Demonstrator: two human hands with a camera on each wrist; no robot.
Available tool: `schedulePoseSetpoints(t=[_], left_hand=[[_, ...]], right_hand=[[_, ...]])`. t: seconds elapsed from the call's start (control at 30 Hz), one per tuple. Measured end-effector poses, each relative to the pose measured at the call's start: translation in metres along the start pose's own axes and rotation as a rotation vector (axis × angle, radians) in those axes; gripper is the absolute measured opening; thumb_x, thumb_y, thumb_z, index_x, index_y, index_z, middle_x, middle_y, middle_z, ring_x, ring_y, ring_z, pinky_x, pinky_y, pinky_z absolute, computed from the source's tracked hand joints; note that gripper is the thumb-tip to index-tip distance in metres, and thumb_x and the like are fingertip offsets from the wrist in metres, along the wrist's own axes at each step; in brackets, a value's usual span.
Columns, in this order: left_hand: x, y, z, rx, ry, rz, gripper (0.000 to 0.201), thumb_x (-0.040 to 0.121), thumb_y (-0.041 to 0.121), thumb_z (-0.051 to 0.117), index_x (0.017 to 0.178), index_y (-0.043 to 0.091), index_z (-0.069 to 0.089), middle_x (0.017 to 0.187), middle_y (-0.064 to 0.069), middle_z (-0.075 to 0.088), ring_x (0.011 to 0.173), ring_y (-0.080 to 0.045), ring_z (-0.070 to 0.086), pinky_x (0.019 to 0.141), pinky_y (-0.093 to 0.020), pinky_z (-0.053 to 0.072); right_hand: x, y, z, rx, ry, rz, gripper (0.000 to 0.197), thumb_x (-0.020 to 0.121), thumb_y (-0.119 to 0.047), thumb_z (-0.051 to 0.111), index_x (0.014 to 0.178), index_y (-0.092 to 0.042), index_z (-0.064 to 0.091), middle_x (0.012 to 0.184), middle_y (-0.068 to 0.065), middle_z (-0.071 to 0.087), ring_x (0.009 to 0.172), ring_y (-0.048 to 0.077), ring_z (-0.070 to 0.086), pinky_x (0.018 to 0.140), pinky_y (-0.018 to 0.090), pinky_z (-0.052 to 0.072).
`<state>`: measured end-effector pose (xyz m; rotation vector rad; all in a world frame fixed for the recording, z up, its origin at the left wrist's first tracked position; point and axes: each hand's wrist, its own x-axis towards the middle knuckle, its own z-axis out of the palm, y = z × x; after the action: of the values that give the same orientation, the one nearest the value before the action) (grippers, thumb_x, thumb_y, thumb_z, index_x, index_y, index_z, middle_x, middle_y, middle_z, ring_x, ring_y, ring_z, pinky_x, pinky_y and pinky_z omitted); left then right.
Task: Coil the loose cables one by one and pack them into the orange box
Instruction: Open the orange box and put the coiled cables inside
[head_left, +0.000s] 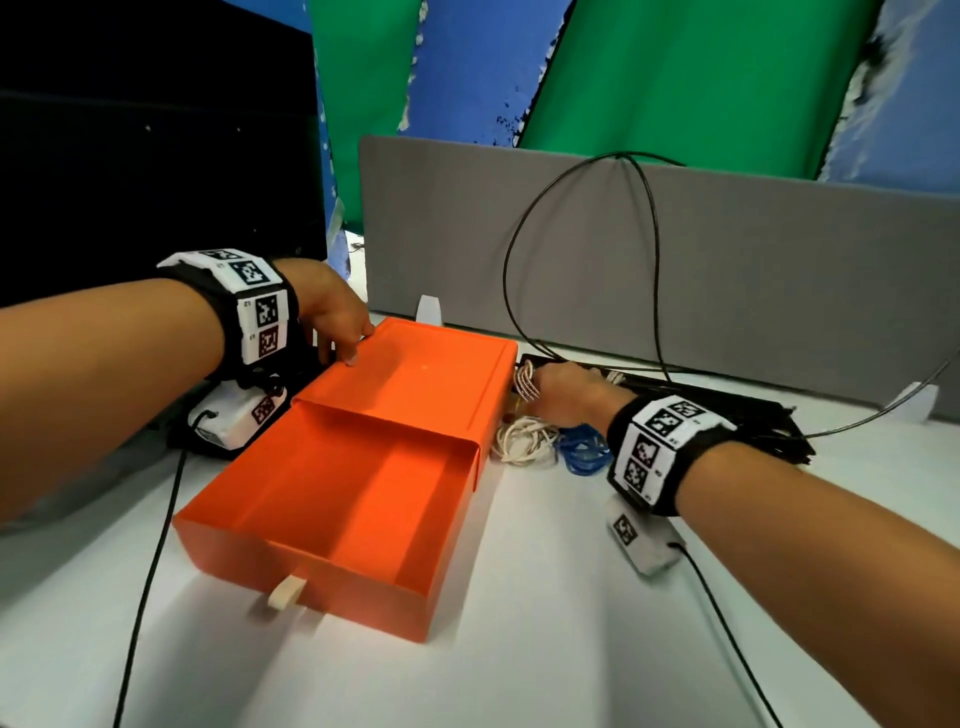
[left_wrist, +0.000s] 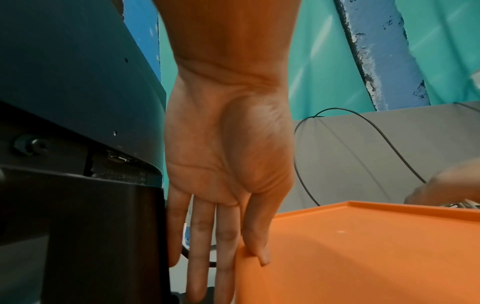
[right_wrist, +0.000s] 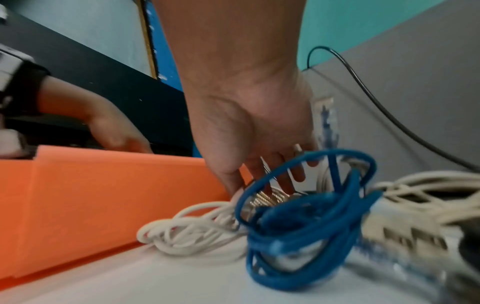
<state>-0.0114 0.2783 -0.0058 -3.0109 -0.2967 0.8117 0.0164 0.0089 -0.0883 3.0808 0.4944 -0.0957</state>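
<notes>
Orange box (head_left: 363, 467) — sitting on the white worktop (head_left: 571, 649) toward its left rear, its drawer standing pulled out toward the near edge, nothing showing inside, a pale pull tab (head_left: 285, 594) sticking out at its front. Left hand (head_left: 327, 306) — resting at the box sleeve's far-left corner, fingers (left_wrist: 202, 236) hanging straight down beside the sleeve's side, thumb lying over the top edge, palm relaxed and grasping nothing. Right hand (head_left: 566, 387) — reaching into the cable pile just right of the box, fingers spread downward and closing round a braided cable (head_left: 525, 383) that is showing metallic and striped; the wrist view is blurred here, so the grip appears a loose pinch rather than a firm one. White cable (head_left: 522, 440) — lying in loose loops against the box's right side. Blue cable (head_left: 584, 449) — lying tangled just beside the white one, nearer the wrist. Thin black cable (head_left: 587, 249) — arching up in front of the grey partition (head_left: 753, 270) along the worktop's rear edge. Dark tray (head_left: 737, 410) — lying behind the pile, partly hidden.
</notes>
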Motion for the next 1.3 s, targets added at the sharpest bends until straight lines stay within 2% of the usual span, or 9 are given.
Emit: schedulePoseSetpoints(t=[0.1, 0.2, 0.37, 0.5, 0.73, 0.93, 1.07, 1.17, 1.3], left_hand=[[0.001, 0.000, -0.001, 0.005, 0.004, 0.007, 0.069, 0.099, 0.017, 0.057, 0.156, 0.015, 0.018, 0.087, 0.006, 0.058, 0.095, -0.019, 0.064, 0.095, -0.036, 0.051], [0.004, -0.004, 0.000, -0.006, -0.004, 0.016, 0.066, 0.099, 0.016, 0.057, 0.155, 0.015, 0.022, 0.088, 0.006, 0.059, 0.090, -0.017, 0.065, 0.097, -0.039, 0.052], [0.007, -0.005, 0.000, -0.017, 0.001, 0.013, 0.068, 0.098, 0.015, 0.058, 0.156, 0.014, 0.021, 0.091, 0.004, 0.059, 0.088, -0.017, 0.066, 0.098, -0.042, 0.052], [0.005, -0.002, -0.001, 0.010, 0.008, 0.021, 0.066, 0.097, 0.016, 0.059, 0.154, 0.013, 0.025, 0.090, 0.005, 0.059, 0.095, -0.021, 0.068, 0.099, -0.043, 0.051], [0.002, -0.005, 0.005, -0.027, 0.009, 0.024, 0.057, 0.095, 0.009, 0.060, 0.148, 0.009, 0.037, 0.104, -0.002, 0.062, 0.104, -0.028, 0.067, 0.095, -0.044, 0.053], [0.000, -0.003, 0.005, -0.044, 0.031, 0.019, 0.069, 0.098, 0.010, 0.057, 0.156, 0.012, 0.020, 0.137, -0.015, 0.055, 0.103, -0.027, 0.066, 0.097, -0.042, 0.050], [-0.001, -0.003, 0.003, -0.018, 0.019, 0.036, 0.072, 0.099, 0.011, 0.055, 0.157, 0.013, 0.011, 0.141, -0.017, 0.052, 0.115, -0.029, 0.064, 0.097, -0.042, 0.050], [-0.002, -0.004, 0.001, -0.004, 0.007, 0.037, 0.070, 0.099, 0.014, 0.055, 0.157, 0.014, 0.015, 0.128, -0.012, 0.058, 0.106, -0.025, 0.066, 0.099, -0.043, 0.050], [-0.008, -0.006, 0.001, -0.011, -0.001, 0.033, 0.065, 0.098, 0.017, 0.058, 0.154, 0.013, 0.025, 0.099, 0.003, 0.059, 0.093, -0.019, 0.069, 0.098, -0.042, 0.052]], right_hand=[[0.005, 0.001, 0.005, 0.005, 0.044, 0.022, 0.023, 0.094, -0.029, 0.059, 0.114, -0.018, 0.064, 0.116, 0.004, 0.066, 0.112, 0.030, 0.060, 0.099, 0.044, 0.040], [0.007, 0.009, -0.001, 0.106, 0.119, 0.058, 0.016, 0.095, -0.024, 0.061, 0.105, -0.013, 0.066, 0.100, 0.006, 0.067, 0.090, 0.027, 0.063, 0.074, 0.034, 0.047], [-0.010, 0.024, -0.039, 0.484, 0.268, 0.060, 0.015, 0.100, -0.029, 0.058, 0.094, -0.017, 0.062, 0.082, 0.002, 0.062, 0.065, 0.015, 0.054, 0.050, 0.026, 0.036], [-0.062, -0.001, -0.081, 0.641, 0.404, -0.241, 0.019, 0.100, -0.035, 0.058, 0.103, -0.017, 0.066, 0.092, -0.005, 0.068, 0.079, 0.009, 0.062, 0.061, 0.021, 0.043], [-0.143, -0.110, -0.073, 0.031, 0.240, -0.854, 0.016, 0.098, -0.042, 0.056, 0.090, -0.028, 0.057, 0.100, 0.001, 0.068, 0.097, 0.024, 0.059, 0.083, 0.042, 0.049], [-0.110, -0.163, -0.032, -0.272, 0.161, -0.812, 0.014, 0.091, -0.027, 0.067, 0.100, -0.016, 0.069, 0.106, 0.007, 0.071, 0.100, 0.030, 0.067, 0.072, 0.036, 0.051], [-0.110, -0.175, -0.028, -0.286, 0.163, -0.722, 0.021, 0.098, -0.011, 0.052, 0.108, -0.012, 0.070, 0.115, 0.008, 0.069, 0.105, 0.031, 0.068, 0.064, 0.034, 0.045], [-0.130, -0.178, -0.028, -0.270, 0.221, -0.779, 0.021, 0.096, -0.005, 0.049, 0.104, -0.010, 0.067, 0.105, 0.008, 0.063, 0.092, 0.030, 0.065, 0.058, 0.036, 0.052], [-0.144, -0.181, -0.023, -0.287, -0.022, -0.729, 0.019, 0.096, -0.006, 0.046, 0.084, -0.012, 0.059, 0.077, 0.004, 0.051, 0.063, 0.022, 0.053, 0.049, 0.031, 0.045]])
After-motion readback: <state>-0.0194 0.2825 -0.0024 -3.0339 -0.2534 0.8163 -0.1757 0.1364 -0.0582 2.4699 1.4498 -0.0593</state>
